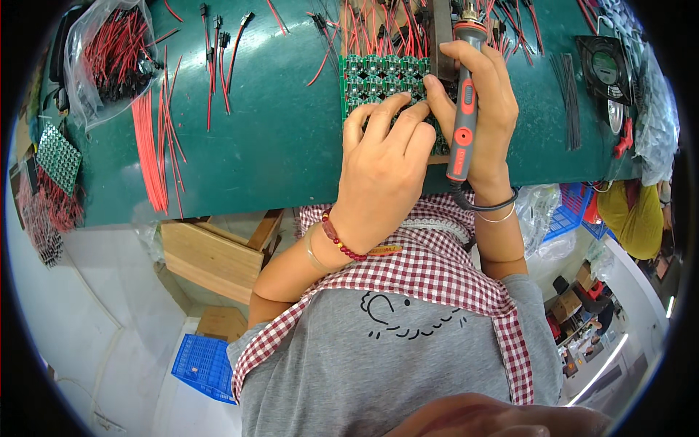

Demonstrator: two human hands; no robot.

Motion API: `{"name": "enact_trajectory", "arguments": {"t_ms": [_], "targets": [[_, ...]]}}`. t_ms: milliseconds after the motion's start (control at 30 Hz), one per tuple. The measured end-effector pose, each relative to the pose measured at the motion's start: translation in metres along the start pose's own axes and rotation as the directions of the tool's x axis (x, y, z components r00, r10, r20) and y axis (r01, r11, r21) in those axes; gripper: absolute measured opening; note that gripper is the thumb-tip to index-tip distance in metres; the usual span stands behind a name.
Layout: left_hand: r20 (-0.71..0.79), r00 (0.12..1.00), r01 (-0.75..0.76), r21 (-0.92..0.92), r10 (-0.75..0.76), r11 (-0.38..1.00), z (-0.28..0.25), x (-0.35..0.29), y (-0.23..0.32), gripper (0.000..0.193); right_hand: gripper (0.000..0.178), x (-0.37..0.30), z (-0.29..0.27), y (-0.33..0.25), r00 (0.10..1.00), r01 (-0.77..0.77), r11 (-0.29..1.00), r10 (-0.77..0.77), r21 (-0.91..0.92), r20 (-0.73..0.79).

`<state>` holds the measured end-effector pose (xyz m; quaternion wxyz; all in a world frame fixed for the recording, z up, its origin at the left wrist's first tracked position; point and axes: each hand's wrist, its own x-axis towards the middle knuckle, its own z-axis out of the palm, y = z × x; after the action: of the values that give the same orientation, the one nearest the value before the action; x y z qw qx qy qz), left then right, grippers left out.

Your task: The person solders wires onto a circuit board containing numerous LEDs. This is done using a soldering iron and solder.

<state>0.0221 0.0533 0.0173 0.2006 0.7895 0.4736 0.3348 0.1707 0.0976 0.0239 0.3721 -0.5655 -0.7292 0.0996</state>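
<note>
My right hand [489,109] is closed around a soldering iron [463,124] with a grey and red handle. The iron's metal collar is at the upper edge; its tip is out of view. My left hand [386,156] lies over the near part of a green circuit board panel [364,69], its fingers bent and fingertips on the small boards. Its thumb, and whatever is under the fingers, are hidden. Red and black wires [386,33] run across the panel's far side. A dark metal bar [442,36] lies along the panel's right, beside the iron.
On the green table [255,160], red wires [149,153] and a clear bag of connector wires [120,54] lie left. Another board panel [60,156] hangs near the left edge. Dark wires [566,98] and a black device [606,69] lie right. A wooden drawer [211,255] juts out below.
</note>
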Motion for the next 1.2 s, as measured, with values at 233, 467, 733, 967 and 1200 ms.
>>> {"name": "enact_trajectory", "arguments": {"t_ms": [233,467,733,967,1200], "targets": [[0.019,1.0,0.003,-0.002,-0.003,1.0,0.0,-0.001,0.001,0.014,0.042,0.0,-0.004,0.0,0.999,0.01,1.0,-0.01,-0.003,-0.048],[0.007,1.0,-0.009,0.001,0.009,1.0,0.003,-0.001,0.0,0.014,0.043,-0.005,-0.005,0.007,0.998,0.022,0.999,-0.024,-0.038,-0.05],[-0.062,0.997,0.028,-0.106,-0.035,0.994,-0.004,0.0,-0.002,0.012,0.035,-0.018,-0.04,0.001,0.987,0.073,0.995,-0.063,0.063,-0.151],[-0.104,0.985,0.092,-0.352,-0.136,0.932,-0.017,0.0,-0.001,0.014,0.032,-0.024,-0.03,-0.016,0.975,0.219,0.933,-0.216,0.286,-0.043],[-0.014,0.961,0.223,-0.55,-0.276,0.805,-0.034,0.0,0.008,0.014,0.034,-0.03,-0.031,-0.019,0.99,0.132,0.869,-0.135,0.477,-0.028]]}}
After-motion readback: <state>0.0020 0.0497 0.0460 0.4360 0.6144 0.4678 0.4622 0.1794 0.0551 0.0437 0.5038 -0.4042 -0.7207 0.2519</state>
